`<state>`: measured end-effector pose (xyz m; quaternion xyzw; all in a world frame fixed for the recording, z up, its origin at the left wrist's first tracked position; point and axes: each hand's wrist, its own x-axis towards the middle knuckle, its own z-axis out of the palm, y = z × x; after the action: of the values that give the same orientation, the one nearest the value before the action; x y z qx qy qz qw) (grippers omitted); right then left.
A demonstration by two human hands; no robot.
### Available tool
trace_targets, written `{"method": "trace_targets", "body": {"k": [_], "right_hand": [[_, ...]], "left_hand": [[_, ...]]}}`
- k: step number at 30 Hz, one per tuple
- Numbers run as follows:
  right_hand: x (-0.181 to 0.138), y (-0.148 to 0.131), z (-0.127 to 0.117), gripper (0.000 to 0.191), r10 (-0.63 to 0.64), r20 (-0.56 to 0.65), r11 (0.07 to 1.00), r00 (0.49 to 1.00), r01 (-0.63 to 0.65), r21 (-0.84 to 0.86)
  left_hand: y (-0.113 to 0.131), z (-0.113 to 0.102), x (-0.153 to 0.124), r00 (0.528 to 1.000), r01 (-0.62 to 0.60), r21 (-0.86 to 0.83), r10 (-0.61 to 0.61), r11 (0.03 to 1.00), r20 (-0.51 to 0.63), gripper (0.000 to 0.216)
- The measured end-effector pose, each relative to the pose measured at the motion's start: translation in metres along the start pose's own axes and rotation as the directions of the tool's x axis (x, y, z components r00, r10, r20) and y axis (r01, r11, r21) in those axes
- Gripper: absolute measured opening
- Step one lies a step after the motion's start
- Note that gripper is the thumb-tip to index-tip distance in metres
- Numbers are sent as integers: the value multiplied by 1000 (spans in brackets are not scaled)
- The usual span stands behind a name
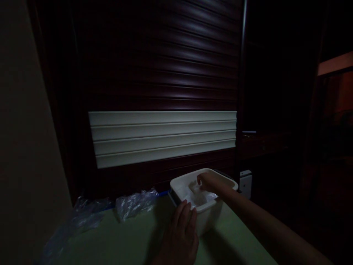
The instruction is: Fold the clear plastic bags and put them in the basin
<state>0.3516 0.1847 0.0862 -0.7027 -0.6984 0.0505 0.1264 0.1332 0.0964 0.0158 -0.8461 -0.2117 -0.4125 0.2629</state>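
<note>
A white plastic bin (211, 218) with rounded corners stands on a pale green surface. My left hand (180, 232) rests against its near left corner, with outstretched fingers touching the rim. Over the far rim side, my right hand (206, 182) reaches down into the bin from the right, fingers curled in a pinch. Below those fingers lies pale, crinkled, partly see-through material (197, 193), which looks like thin plastic. What the right fingertips hold, if anything, is too dim to make out.
Crumpled clear plastic (136, 204) lies left of the bin, with more plastic film (86, 215) further left. A dark slatted panel (165, 73) with a white slatted band (165, 136) rises behind. The green surface (124, 243) ends at the right, beside a small white box (245, 184).
</note>
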Motion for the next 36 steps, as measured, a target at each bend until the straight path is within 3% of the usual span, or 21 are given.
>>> {"method": "trace_targets", "body": {"k": [6,9,12,14,17,21,25,30,33,36], "right_hand": [[-21,-21,-15,23,-144,-103,987,984,135,-90],[-36,-42,-24,13,-239,-215,971,947,231,-59],[-51,-66,-30,17,-317,-328,943,890,334,-4],[-60,-82,-29,18,-353,-390,921,850,390,16],[-74,-109,-21,17,-403,-460,889,792,459,12],[-89,-147,9,17,-504,-459,830,732,557,-23],[-94,-175,60,17,-579,-400,783,710,621,-31],[-92,-178,113,16,-533,-371,819,761,573,0],[-93,-171,127,16,-489,-356,846,797,532,29],[-96,-166,131,18,-472,-329,855,817,516,55]], "left_hand": [[5,2,-4,999,13,-2,-13,1000,49,48],[5,4,-7,997,3,-14,-2,1000,81,53],[1,5,-12,994,8,-36,-4,999,108,53],[-7,3,-19,985,92,-10,-89,996,148,49],[-30,-10,-34,920,300,125,-321,946,226,44],[-77,-47,-63,803,447,287,-521,847,289,37],[-127,-92,-94,616,540,510,-727,670,303,18],[-167,-132,-124,346,603,706,-919,371,188,28],[-176,-143,-137,208,633,714,-954,300,216,28],[-180,-147,-147,118,683,682,-962,260,248,28]]}}
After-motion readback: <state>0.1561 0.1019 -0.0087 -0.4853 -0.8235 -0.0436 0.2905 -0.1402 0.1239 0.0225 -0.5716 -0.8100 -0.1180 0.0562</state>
